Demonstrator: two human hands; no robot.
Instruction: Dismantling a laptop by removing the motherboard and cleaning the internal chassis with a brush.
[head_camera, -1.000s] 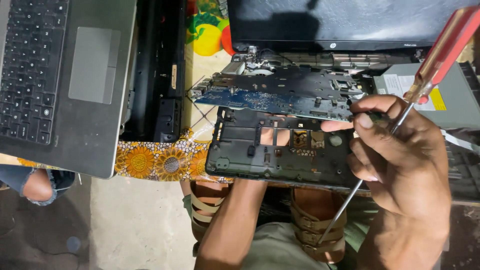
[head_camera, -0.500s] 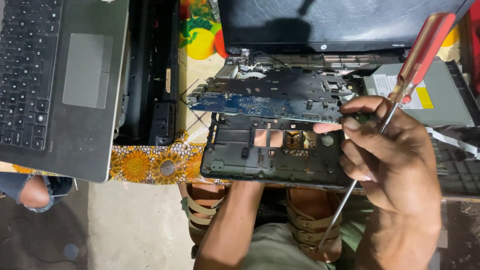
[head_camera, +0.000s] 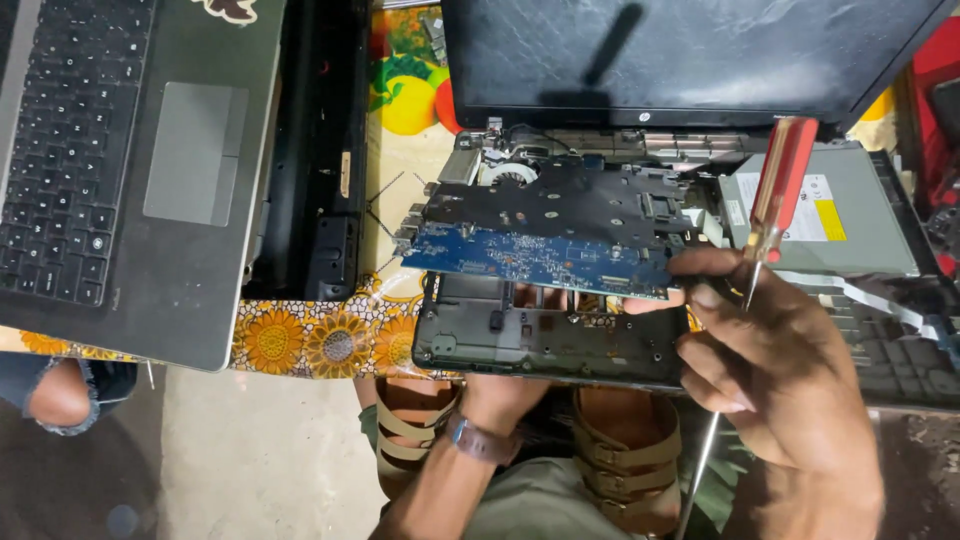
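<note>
My right hand (head_camera: 785, 385) grips a screwdriver, whose red handle (head_camera: 785, 180) points up while its thin shaft runs down past my palm. The thumb and forefinger of that hand touch the right edge of a blue circuit board (head_camera: 540, 255), which is tilted up over a black laptop base (head_camera: 550, 345). My left hand (head_camera: 495, 395) reaches under the base from below and holds it. Its fingertips show through openings in the base, and its wrist wears a watch. A dark laptop screen (head_camera: 680, 60) lies behind the board.
A grey optical drive (head_camera: 835, 215) lies right of the board. An open laptop with keyboard and touchpad (head_camera: 130, 180) sits at the left, with a black chassis (head_camera: 315, 150) beside it on a sunflower-print cloth (head_camera: 310, 340). Someone's knee (head_camera: 60, 395) shows at lower left. My sandalled feet (head_camera: 625, 455) are below.
The circuit board has risen off the base. My right hand has slid to the board's right edge, and the screwdriver now stands more upright.
</note>
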